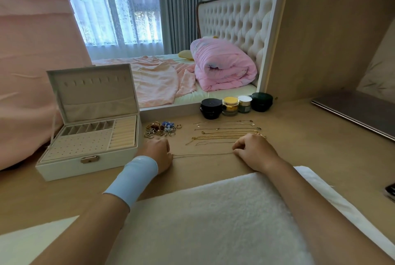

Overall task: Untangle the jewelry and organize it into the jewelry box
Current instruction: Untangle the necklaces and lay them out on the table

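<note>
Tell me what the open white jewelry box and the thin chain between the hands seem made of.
The open white jewelry box looks like smooth matte faux leather, with beige velvety lining. The thin chain seems gold-coloured metal, judging by its faint glint.

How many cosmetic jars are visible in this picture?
4, in a row on the wooden table: a black round jar, a yellow-lidded clear jar, a white-lidded green jar, a dark green round jar. None seems hidden.

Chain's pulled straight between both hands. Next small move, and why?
Probably lift the chain, both ends pinched, toward the hooks in the lid of the box. It runs straight between left hand and right hand with no visible knot, the other chains already lie in rows, and the box stands open.
</note>
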Demonstrator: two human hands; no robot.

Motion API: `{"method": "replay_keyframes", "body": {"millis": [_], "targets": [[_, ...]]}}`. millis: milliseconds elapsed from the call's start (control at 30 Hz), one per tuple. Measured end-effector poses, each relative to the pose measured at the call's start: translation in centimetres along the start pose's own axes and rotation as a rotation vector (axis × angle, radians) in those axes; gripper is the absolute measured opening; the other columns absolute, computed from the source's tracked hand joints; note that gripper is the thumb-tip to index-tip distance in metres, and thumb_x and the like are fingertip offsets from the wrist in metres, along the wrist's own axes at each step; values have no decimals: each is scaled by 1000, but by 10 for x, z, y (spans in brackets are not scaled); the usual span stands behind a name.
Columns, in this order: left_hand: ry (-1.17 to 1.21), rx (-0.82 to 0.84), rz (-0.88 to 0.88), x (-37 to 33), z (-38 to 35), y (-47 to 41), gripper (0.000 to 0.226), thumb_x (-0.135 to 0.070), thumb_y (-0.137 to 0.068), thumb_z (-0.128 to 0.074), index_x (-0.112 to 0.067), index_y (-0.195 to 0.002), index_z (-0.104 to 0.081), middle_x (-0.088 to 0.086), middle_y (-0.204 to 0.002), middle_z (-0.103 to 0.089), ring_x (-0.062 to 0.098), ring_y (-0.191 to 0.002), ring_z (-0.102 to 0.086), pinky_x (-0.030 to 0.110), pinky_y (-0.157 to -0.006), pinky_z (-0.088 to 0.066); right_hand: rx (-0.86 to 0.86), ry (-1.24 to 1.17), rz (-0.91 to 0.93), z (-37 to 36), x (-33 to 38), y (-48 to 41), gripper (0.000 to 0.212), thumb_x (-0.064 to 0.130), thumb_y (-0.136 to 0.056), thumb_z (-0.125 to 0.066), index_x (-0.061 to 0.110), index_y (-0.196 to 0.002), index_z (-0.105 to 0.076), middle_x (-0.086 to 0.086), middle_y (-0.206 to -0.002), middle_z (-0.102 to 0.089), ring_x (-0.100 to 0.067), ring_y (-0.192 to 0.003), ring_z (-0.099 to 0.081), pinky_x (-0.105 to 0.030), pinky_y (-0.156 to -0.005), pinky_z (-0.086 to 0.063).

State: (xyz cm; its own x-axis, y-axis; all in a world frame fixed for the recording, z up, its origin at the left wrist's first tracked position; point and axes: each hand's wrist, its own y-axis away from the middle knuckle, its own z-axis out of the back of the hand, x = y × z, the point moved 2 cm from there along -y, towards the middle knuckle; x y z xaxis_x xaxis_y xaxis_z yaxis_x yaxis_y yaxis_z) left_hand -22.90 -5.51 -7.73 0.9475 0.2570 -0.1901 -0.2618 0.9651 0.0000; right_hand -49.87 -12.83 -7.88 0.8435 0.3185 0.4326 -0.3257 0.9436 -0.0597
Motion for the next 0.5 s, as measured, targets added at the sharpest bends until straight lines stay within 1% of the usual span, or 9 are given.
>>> {"method": "replay_keyframes", "body": {"millis": [67,133,167,233,300,333,400,500], "targets": [[31,-38,-66,-2,1,5,31,-32,-96,-51,-22,-125,-54,1,-133,-51,22,-119,-49,36,-102,-44,-9,88,-2,4,4,4,28,34,-100,-55,27,-125,-67,5,-130,-59,-15,-113,-56,-36,-94,-51],[69,3,-142,-7,3,15,39,-34,-100,-46,-24,-137,-47,-1,-145,-43,22,-129,-44,36,-107,-39,9,209,-1,5,8,9,38,36,-104,-47,26,-140,-55,2,-141,-50,-20,-125,-50,-37,-101,-47],[85,61,-175,-9,2,19,44,-36,-101,-43,-25,-144,-41,-4,-152,-36,22,-135,-39,37,-110,-34,31,270,13,4,11,12,43,36,-105,-43,25,-146,-48,0,-147,-44,-22,-133,-44,-39,-107,-41],[74,206,-226,-10,-4,26,53,-43,-103,-35,-27,-152,-26,-8,-161,-20,19,-146,-23,37,-117,-21,118,328,59,-1,18,21,52,37,-106,-37,24,-157,-31,0,-162,-27,-23,-148,-26,-42,-119,-23],[-25,324,-263,-9,-10,29,61,-50,-102,-27,-26,-156,-10,-8,-163,-4,13,-150,-4,35,-120,-8,262,299,88,-8,22,31,60,40,-108,-32,25,-162,-12,4,-169,-5,-18,-155,-5,-42,-124,-7],[-73,361,-273,-8,-13,30,63,-52,-102,-24,-25,-156,-3,-7,-163,3,11,-150,3,34,-120,-3,334,282,87,-12,21,36,63,43,-108,-31,25,-162,-5,6,-169,3,-15,-156,2,-42,-124,-2],[-121,401,-283,-9,-15,31,65,-54,-102,-19,-25,-155,4,-7,-162,11,10,-149,10,33,-119,0,408,283,72,-16,16,40,69,51,-106,-29,25,-161,3,7,-168,13,-11,-154,11,-42,-124,1],[-125,422,-311,-21,-17,31,64,-54,-102,-15,-25,-154,7,-7,-162,15,9,-148,13,35,-121,2,406,299,10,-14,6,39,76,59,-104,-26,22,-161,7,4,-167,17,-13,-154,15,-44,-126,4]]}}
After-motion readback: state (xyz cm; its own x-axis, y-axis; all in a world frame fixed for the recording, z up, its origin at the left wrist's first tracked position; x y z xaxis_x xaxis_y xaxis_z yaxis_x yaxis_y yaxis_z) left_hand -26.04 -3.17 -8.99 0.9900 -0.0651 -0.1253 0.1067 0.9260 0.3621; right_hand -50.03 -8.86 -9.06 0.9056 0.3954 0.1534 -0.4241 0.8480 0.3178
